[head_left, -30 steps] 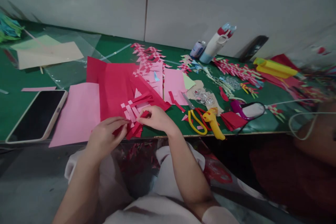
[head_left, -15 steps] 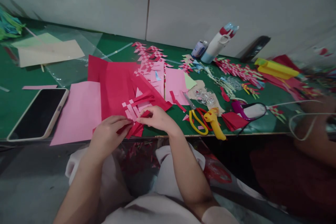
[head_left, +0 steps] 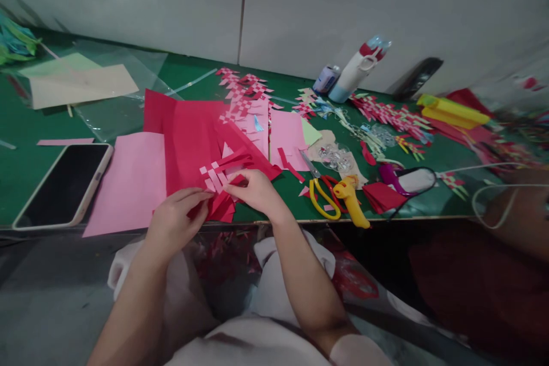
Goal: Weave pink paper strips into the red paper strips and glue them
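At the near edge of the green table (head_left: 26,171) my two hands work a weave of red and pink paper strips (head_left: 219,174). My left hand (head_left: 174,222) pinches the strips' lower left ends with its fingers pressed together. My right hand (head_left: 253,190) pinches a red strip at the weave's right side. The weave lies on a red paper sheet (head_left: 189,134), which overlaps a pink sheet (head_left: 128,183).
A phone (head_left: 62,184) lies at the left. Yellow-handled scissors (head_left: 319,191) and a yellow glue gun (head_left: 349,200) lie to the right of my hands. Finished woven pieces (head_left: 244,91), a bottle (head_left: 354,71) and paper scraps fill the back. Another person's arm (head_left: 521,211) is at the right edge.
My right hand has drawn the red strip slightly up and left across the weave. My left hand has barely shifted.
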`<state>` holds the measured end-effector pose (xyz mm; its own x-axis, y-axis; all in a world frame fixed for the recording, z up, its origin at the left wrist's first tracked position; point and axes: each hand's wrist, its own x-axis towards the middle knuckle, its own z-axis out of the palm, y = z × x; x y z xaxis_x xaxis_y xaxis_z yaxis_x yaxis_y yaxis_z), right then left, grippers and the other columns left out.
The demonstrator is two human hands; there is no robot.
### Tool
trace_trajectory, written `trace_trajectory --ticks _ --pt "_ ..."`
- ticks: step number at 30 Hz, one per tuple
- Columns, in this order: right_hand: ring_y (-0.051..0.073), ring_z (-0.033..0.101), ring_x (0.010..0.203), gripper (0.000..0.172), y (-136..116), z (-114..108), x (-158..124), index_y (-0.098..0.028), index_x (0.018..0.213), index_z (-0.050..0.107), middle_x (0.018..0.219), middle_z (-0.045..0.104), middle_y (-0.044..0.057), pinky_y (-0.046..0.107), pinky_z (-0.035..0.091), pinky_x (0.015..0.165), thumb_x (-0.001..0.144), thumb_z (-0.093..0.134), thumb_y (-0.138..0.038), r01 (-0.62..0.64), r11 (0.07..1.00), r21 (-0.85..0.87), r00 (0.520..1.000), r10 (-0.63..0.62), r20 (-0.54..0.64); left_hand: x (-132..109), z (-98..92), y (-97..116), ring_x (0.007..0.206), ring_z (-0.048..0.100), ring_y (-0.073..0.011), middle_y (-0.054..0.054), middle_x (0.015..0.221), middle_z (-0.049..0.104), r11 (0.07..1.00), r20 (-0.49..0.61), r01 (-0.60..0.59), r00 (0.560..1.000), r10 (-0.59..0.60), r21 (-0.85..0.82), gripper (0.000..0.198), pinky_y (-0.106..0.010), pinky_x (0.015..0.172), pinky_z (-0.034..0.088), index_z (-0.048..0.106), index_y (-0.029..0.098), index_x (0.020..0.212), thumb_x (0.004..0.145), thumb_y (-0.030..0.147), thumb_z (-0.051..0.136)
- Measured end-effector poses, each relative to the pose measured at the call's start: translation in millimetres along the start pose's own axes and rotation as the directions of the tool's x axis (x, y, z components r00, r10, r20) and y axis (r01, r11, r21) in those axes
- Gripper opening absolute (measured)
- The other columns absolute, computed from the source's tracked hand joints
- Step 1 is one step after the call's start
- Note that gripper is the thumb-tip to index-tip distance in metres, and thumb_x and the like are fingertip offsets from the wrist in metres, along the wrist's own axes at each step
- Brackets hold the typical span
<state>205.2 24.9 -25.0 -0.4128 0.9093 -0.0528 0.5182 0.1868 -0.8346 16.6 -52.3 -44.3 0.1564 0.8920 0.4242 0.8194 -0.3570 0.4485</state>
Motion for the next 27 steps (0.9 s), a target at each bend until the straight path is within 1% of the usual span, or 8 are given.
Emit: trace_trajectory --ticks 4,7,10,13,17,20,24,27 --pt "0.015 0.058 0.069 0.015 -2.7 0.7 -1.1 -0.018 0.071 0.067 0.070 0.066 0.001 0.024 0.038 0.061 0.076 0.067 -0.032 0.019 0.997 -0.077 1.000 -0.020 -0.008 -2.1 -0.6 0.1 0.091 0.066 -0.0184 -0.006 0.098 0.071 0.999 -0.025 0.036 0.999 -0.036 0.006 0.024 -0.031 0.084 0.054 0.068 0.019 0.100 0.087 0.027 0.050" --pt "0.014 0.056 0.068 0.016 -4.6 1.4 -2.5 -0.018 0.070 0.067 0.069 0.065 0.001 0.024 0.036 0.060 0.076 0.067 -0.032 0.025 0.988 -0.151 1.000 -0.027 -0.014 -2.7 -1.9 1.2 0.093 0.066 -0.0188 -0.006 0.099 0.070 0.998 -0.002 0.056 0.998 -0.056 -0.016 0.024 -0.033 0.085 0.053 0.068 0.020 0.101 0.087 0.031 0.052" --pt "0.014 0.057 0.068 0.015 -5.5 3.3 -2.7 -0.018 0.072 0.068 0.071 0.066 0.002 0.024 0.036 0.061 0.077 0.066 -0.032 0.005 0.983 -0.181 0.999 -0.011 -0.037 -2.0 -3.4 3.1 0.093 0.065 -0.0207 -0.008 0.100 0.070 0.999 0.029 0.035 0.999 -0.034 -0.012 0.030 -0.034 0.085 0.054 0.067 0.020 0.103 0.084 0.041 0.057" --pt "0.015 0.058 0.071 0.014 -4.9 5.1 -2.3 -0.019 0.078 0.069 0.077 0.068 0.003 0.025 0.038 0.064 0.078 0.065 -0.032 0.025 0.988 -0.154 0.998 -0.032 -0.045 -0.8 -4.0 3.8 0.092 0.065 -0.0228 -0.010 0.101 0.069 0.999 0.050 -0.017 0.999 0.015 0.030 0.038 -0.036 0.083 0.055 0.066 0.019 0.104 0.080 0.047 0.061" --pt "0.017 0.061 0.075 0.016 -3.5 4.3 -3.7 -0.019 0.080 0.070 0.080 0.070 0.003 0.026 0.041 0.067 0.077 0.067 -0.035 0.041 0.990 -0.138 0.998 -0.046 -0.035 -0.4 -2.0 1.4 0.091 0.065 -0.0220 -0.009 0.102 0.069 0.999 0.068 -0.034 0.997 0.032 0.032 0.030 -0.036 0.082 0.054 0.065 0.020 0.105 0.082 0.039 0.059" --pt "0.018 0.062 0.081 0.012 -3.1 2.6 -5.6 -0.020 0.079 0.070 0.083 0.070 0.002 0.026 0.042 0.071 0.077 0.067 -0.032 0.049 0.994 -0.099 0.999 -0.050 -0.012 -0.9 -0.1 -0.6 0.092 0.065 -0.0211 -0.008 0.102 0.069 1.000 0.073 -0.024 0.997 0.023 0.015 0.027 -0.036 0.082 0.054 0.065 0.021 0.106 0.083 0.034 0.057" --pt "0.018 0.063 0.083 0.010 -3.2 2.5 -5.9 -0.020 0.078 0.070 0.084 0.071 0.001 0.026 0.043 0.072 0.076 0.067 -0.030 0.040 0.997 -0.063 0.999 -0.040 -0.007 -0.1 -0.9 1.0 0.093 0.065 -0.0205 -0.009 0.102 0.068 0.999 0.066 -0.038 0.997 0.038 0.004 0.026 -0.034 0.083 0.054 0.064 0.020 0.106 0.085 0.033 0.056" --pt "0.018 0.063 0.083 0.012 -3.5 4.0 -4.6 -0.019 0.079 0.071 0.083 0.071 0.002 0.026 0.043 0.071 0.076 0.067 -0.031 0.035 0.998 -0.058 0.999 -0.037 -0.030 1.0 -3.5 4.0 0.094 0.064 -0.0205 -0.009 0.102 0.068 0.999 0.066 -0.028 0.997 0.029 -0.015 0.028 -0.034 0.084 0.053 0.064 0.018 0.106 0.085 0.034 0.055"
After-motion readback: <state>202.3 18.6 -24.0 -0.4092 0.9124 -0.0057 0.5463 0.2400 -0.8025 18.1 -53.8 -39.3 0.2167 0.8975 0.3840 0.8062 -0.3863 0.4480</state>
